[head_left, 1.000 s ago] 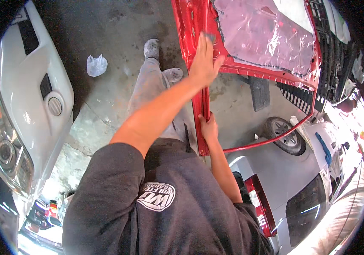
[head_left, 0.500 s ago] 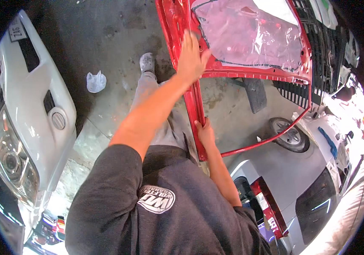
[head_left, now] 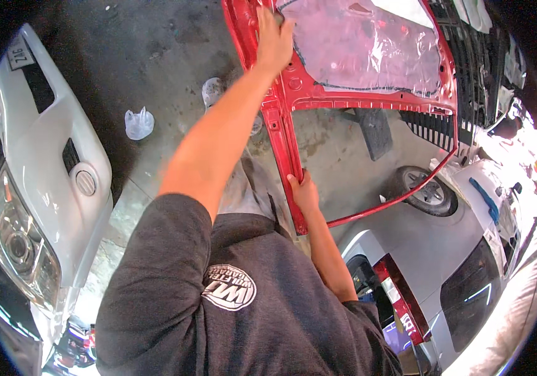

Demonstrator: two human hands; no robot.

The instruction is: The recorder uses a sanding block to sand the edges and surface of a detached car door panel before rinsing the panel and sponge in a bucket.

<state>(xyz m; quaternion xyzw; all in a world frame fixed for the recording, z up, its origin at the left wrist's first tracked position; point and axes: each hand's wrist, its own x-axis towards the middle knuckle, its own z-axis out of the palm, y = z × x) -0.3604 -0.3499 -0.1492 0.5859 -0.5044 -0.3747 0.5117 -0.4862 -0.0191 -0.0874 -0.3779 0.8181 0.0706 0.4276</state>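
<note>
A red car door stands in front of me, its inner side showing, with a pinkish plastic sheet over its panel. My left hand lies against the upper left edge of the door, its fingers stretched along the metal. Something small and dark shows between its thumb and fingers; its kind is hidden. Lower down, my right hand is wrapped round the upright of the door's window frame, thumb on top.
To the left stands a light grey car bumper with a headlight. A white plastic bag lies on the concrete floor. On the right are a wheel, a grey car body and a red tail-light panel.
My left hand has moved up along the door's left edge, away from me. The right hand keeps its grip on the frame. My view has shifted slightly.
</note>
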